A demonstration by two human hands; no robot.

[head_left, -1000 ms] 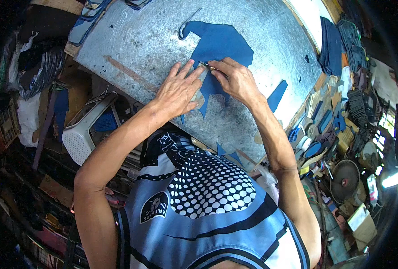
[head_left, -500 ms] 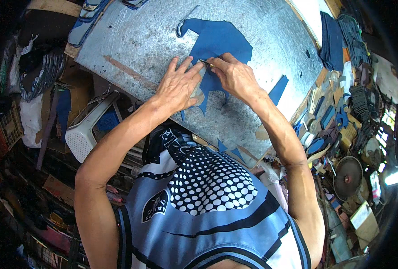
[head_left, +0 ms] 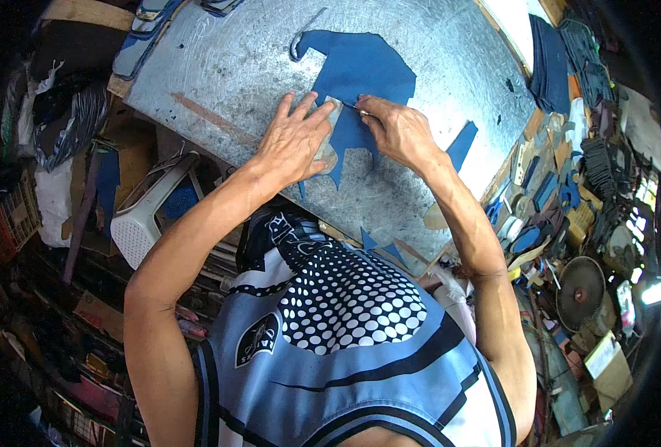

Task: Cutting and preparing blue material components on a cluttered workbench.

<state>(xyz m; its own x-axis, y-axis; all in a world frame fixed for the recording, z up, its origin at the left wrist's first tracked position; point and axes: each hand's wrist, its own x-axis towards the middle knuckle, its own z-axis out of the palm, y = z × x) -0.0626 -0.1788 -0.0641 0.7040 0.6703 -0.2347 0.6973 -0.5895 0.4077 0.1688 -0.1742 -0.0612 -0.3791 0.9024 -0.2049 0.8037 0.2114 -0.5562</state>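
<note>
Both hands are over the table, close to each other. Left hand [head_left: 295, 141] is spread wide and lies flat, with its fingers apart, pressing on a stiff, pale grey pattern [head_left: 336, 112]. Right hand [head_left: 399, 130] is closed in a pinch around a small, thin tool [head_left: 362, 112]. The tool's dark tip points left, to the edge of the pattern; I cannot tell if they touch.

Under the pattern and the tool is the blue cloth [head_left: 364, 67]. It looks flat, smooth and dull, not shiny. It lies in the middle of the table, with slanted corners at the far end and sharp, pointy bits at the near end. A thin, dark strip [head_left: 295, 49], bent like a hook, lies by its far left corner.

The table [head_left: 219, 74] has a grey metal top, shiny in spots and full of scratches, with a long brown mark [head_left: 211, 118] on the left. A long blue piece [head_left: 461, 145] lies to the right of the right hand, and little three-sided scraps [head_left: 368, 239] lie at the near edge. Left of the table is a white plastic stool [head_left: 134, 232] dotted with tiny holes. A round fan [head_left: 581, 294] is far off on the right.
</note>
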